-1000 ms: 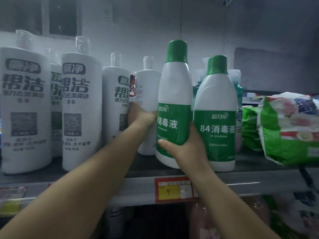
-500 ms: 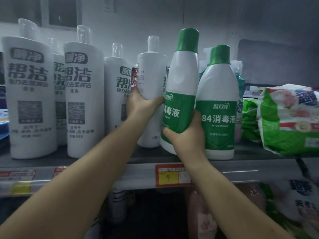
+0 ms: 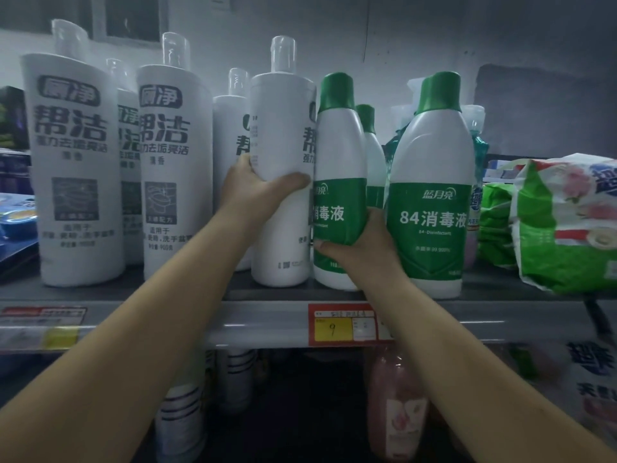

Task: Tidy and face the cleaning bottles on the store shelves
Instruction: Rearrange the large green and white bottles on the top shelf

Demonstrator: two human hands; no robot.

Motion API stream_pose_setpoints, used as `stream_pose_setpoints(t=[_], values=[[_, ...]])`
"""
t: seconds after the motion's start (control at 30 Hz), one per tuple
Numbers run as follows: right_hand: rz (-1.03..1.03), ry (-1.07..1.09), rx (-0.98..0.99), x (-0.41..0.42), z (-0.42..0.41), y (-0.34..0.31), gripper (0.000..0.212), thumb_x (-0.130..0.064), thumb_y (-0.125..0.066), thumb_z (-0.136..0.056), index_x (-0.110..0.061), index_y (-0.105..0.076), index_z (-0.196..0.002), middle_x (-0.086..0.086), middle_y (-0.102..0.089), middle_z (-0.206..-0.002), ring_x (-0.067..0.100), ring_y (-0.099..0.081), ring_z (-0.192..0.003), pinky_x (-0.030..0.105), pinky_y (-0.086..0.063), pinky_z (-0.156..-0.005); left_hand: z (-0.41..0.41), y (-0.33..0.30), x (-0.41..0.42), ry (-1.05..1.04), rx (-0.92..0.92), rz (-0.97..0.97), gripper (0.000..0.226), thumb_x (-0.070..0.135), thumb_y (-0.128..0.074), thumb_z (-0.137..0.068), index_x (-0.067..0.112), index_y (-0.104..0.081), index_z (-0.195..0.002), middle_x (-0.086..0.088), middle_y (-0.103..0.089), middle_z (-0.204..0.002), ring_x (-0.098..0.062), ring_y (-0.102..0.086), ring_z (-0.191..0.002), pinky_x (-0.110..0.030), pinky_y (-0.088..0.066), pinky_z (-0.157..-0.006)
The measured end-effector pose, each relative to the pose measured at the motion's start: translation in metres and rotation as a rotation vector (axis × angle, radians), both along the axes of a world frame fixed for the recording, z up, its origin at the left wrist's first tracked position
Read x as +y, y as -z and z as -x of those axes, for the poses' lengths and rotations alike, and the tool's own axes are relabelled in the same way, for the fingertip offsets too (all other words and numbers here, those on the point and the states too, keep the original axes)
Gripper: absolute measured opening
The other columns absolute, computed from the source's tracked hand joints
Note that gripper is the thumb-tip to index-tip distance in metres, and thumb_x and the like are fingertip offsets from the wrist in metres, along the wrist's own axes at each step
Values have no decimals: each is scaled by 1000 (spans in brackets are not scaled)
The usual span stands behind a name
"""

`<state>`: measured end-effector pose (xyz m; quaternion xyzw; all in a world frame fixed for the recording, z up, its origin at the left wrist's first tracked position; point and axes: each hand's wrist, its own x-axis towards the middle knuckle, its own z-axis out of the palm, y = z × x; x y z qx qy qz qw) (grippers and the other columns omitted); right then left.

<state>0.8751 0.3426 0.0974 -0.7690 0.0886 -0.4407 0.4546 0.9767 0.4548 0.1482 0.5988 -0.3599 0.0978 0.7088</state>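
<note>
— Head view: which hand matters next?

— Probably the left hand (image 3: 257,192). It is wrapped around the middle of the white bottle (image 3: 282,162), which stands upright at the shelf (image 3: 267,324) front with its printed face turned off to the right.

— So a twist about its long axis?

— I judge so, to swing the print forward.

— And the right hand (image 3: 359,243)?

— Closed around the lower body of the green-capped bottle (image 3: 339,182), upright just right of the white one, about touching it, label partly turned away.
</note>
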Motion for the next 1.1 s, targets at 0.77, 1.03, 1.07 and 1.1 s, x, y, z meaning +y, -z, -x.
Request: stream_pose_setpoints(t=[0.77, 1.03, 1.07, 1.1], values=[[573, 479, 141, 14, -16, 4, 113, 0, -62, -85, -47, 28, -135, 8, 24, -155, 29, 0, -145, 41, -22, -115, -14, 3, -11, -56, 5, -56, 71, 47, -78, -45, 22, -57, -109, 5, -68, -99, -16, -67, -87, -40, -56, -79], [632, 539, 330, 12, -9, -3, 93, 9, -50, -87, -43, -2, -147, 8, 34, -151, 30, 16, -144, 42, -24, -113, -16, 6, -10, -65, -18, -58, 71, 50, -77, -46, 22, -56, -108, 6, -67, -99, -16, -66, -87, -40, -56, -79], [636, 546, 334, 13, -9, -3, 93, 10, -50, -86, -39, -1, -148, 10, 34, -151, 30, 18, -144, 42, -24, -113, -16, 6, -10, -63, -22, -56, 71, 50, -78, -47, 22, -56, -108, 6, -67, -100, -16, -66, -87, -40, -56, -79], [641, 553, 335, 13, -9, -3, 92, 10, -49, -85, -35, 0, -149, 11, 33, -151, 30, 20, -143, 43, -24, -113, -16, 6, -10, -63, -27, -56, 69, 48, -79, -50, 21, -56, -109, 5, -67, -100, -16, -66, -88, -40, -56, -80]])
